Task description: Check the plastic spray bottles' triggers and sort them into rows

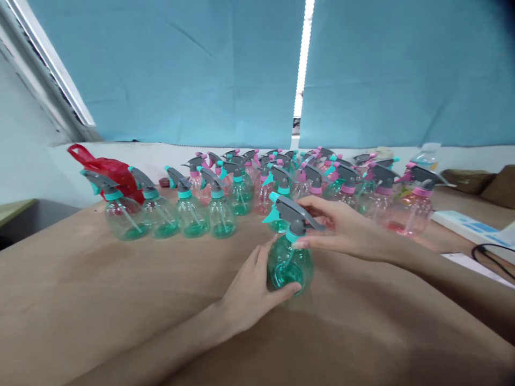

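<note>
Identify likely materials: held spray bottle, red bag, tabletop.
Spray bottle: probably clear green-tinted plastic, glossy; the dip tube shows through and highlights sit on the wall. Glass not ruled out.
Red bag: likely thin plastic film, slightly shiny; crumpled, with a loop handle.
Tabletop: wood or wood-look laminate, fairly smooth; brown, faint mottling.

a round, clear green spray bottle (303, 262) has a gray spray head (293, 212) with a turquoise nozzle, trigger and collar. it stands nearly upright at the table's (120, 300) middle, nozzle facing left, a thin tube inside and the head fitted on its neck.
</note>
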